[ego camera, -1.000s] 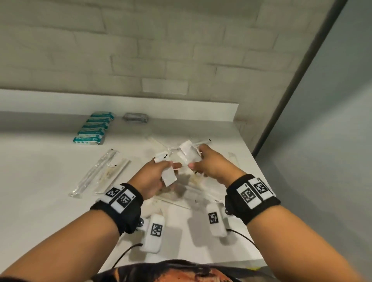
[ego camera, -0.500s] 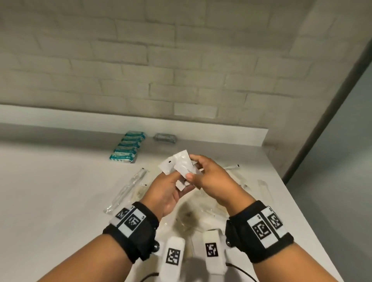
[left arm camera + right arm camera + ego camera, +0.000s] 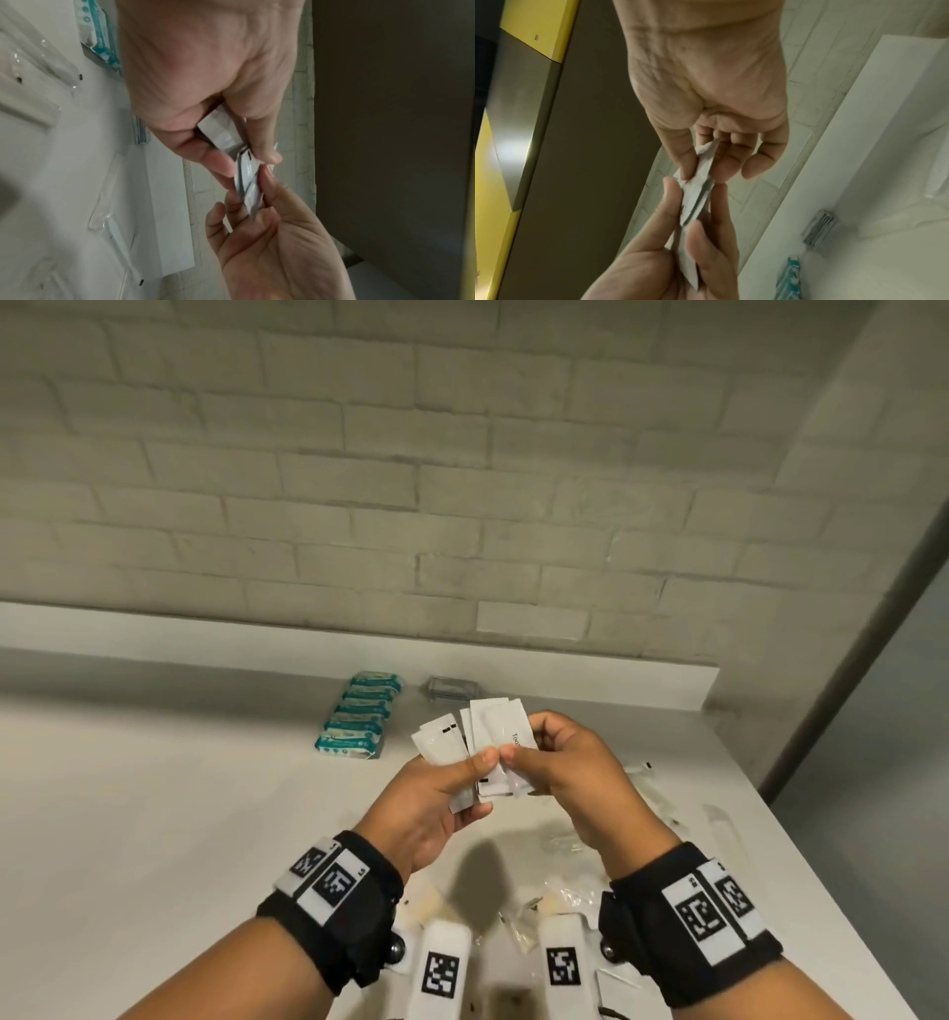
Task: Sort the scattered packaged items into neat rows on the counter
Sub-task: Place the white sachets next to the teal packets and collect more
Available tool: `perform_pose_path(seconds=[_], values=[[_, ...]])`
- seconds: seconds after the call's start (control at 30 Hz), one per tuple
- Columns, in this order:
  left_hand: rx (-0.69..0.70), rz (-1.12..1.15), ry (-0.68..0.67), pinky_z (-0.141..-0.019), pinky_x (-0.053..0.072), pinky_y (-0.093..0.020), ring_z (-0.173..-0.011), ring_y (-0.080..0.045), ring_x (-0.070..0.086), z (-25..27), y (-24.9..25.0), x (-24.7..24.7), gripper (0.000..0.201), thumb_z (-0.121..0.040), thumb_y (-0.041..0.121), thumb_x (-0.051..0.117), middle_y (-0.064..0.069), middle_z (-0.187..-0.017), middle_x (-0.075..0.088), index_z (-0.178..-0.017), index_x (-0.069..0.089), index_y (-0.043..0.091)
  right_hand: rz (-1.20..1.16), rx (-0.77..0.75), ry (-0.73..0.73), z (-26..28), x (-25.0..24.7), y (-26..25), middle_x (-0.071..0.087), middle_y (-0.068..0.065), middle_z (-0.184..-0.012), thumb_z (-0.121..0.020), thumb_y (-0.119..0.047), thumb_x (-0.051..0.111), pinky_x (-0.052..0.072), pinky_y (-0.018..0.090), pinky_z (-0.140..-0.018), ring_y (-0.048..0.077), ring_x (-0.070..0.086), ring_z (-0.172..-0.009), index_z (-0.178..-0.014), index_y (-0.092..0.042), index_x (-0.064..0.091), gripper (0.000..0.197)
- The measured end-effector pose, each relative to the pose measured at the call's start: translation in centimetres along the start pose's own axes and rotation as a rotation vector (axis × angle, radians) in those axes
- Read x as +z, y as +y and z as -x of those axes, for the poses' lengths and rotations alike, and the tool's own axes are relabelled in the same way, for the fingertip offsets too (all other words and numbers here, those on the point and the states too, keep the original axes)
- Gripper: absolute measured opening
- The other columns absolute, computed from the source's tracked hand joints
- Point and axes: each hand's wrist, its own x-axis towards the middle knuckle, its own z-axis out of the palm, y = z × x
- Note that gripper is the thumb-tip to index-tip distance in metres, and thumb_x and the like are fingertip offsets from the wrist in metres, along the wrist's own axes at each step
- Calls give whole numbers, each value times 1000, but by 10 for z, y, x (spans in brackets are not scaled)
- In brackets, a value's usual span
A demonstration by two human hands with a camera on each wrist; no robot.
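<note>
Nearest, at the counter's (image 3: 154, 814) front edge between the two wrists, clear wrappers (image 3: 565, 891) lie loose and crumpled, partly hidden by the wristbands. Just above them both hands are raised off the surface and meet over a small fan of white sachets (image 3: 493, 737). The left hand (image 3: 431, 809) holds the lower part of the fan, thumb pressed across the front and fingers curled behind. The right hand (image 3: 570, 778) pinches the front sachet between thumb and forefinger, its other fingers curled behind the top edge; the two thumbs nearly touch. From the left wrist the sachets (image 3: 246, 178) show edge-on, squeezed between fingertips of both hands, and the right wrist shows the same thin stack (image 3: 698, 194) clamped from either side. To the right of the hands, more clear packets (image 3: 719, 819) lie scattered toward the counter's right edge. Farther back and left, teal packs (image 3: 359, 721) sit in one tidy row running away from me, each touching the next. Just right of the row's far end, by the low back ledge (image 3: 565, 670), rests a small grey pack (image 3: 452, 688), apart from the teal ones
</note>
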Motion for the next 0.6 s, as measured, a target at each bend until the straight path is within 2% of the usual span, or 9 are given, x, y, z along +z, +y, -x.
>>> perform_pose_path(seconds=[0.1, 0.17, 0.23, 0.27, 0.33, 0.4, 0.47, 0.53, 0.6], values=[[-19, 14, 19, -53, 51, -20, -80, -13, 66, -2, 4, -5, 32, -73, 27, 73, 1, -92, 72, -104, 70, 19, -58, -72, 33, -4, 1, -6, 64, 8, -76, -80, 1, 70, 48, 37, -71, 23, 58, -73, -82, -8, 64, 11], [-54, 75, 63, -47, 50, -20, -80, -16, 68, -3, 6, -11, 28, -77, 29, 71, -2, -94, 73, -103, 69, 19, 7, -242, 115, -7, -2, -9, 62, 5, -79, -79, 7, 68, 48, 34, -78, 19, 59, -78, -77, -10, 65, 18], [-88, 143, 68, -43, 50, -20, -81, -23, 71, -2, 8, -17, 34, -79, 29, 70, -9, -102, 73, -110, 67, 15, 229, -448, 157, -8, -4, -8, 60, -2, -87, -76, 9, 69, 47, 22, -83, 11, 59, -88, -72, -17, 69, 26], [-97, 152, 42, -43, 51, -19, -80, -24, 72, 0, 10, -20, 33, -81, 28, 68, -10, -103, 73, -111, 66, 14, 387, -538, 154, -7, -4, -5, 60, -6, -93, -76, 5, 68, 45, 18, -85, 10, 58, -94, -72, -20, 71, 25], [-83, 105, -37, -48, 53, -17, -82, -24, 73, 3, 13, -25, 27, -84, 19, 67, -8, -100, 74, -110, 67, 12, 679, -697, 130, -5, 0, 4, 61, -10, -98, -78, -13, 61, 43, 16, -85, 11, 56, -98, -78, -25, 75, 19], [-46, 23, -82, -52, 53, -17, -85, -23, 72, 5, 15, -28, 28, -83, 8, 67, -6, -100, 74, -112, 67, 11, 749, -756, 118, -4, 7, 13, 63, -6, -99, -80, -17, 56, 45, 15, -83, 9, 58, -98, -85, -25, 77, 23], [-10, -32, -61, -53, 52, -18, -82, -20, 73, 3, 15, -32, 31, -83, 2, 67, -6, -98, 73, -113, 66, 8, 648, -672, 182, -3, 12, 16, 63, -5, -92, -81, -4, 60, 49, 17, -78, 4, 61, -89, -87, -24, 77, 27], [28, -55, -13, -54, 53, -19, -77, -18, 72, 2, 16, -37, 32, -82, 0, 67, -9, -95, 72, -114, 65, 6, 494, -426, 255, 1, 14, 12, 62, -6, -80, -81, 2, 66, 51, 22, -70, 4, 61, -75, -80, -28, 72, 31], [63, -72, 12, -57, 54, -21, -77, -17, 72, 1, 15, -41, 33, -81, 1, 69, -9, -93, 73, -114, 65, 6, 218, -164, 222, 6, 16, 5, 67, 2, -78, -83, 2, 66, 55, 26, -63, 14, 63, -69, -82, -21, 70, 23]])
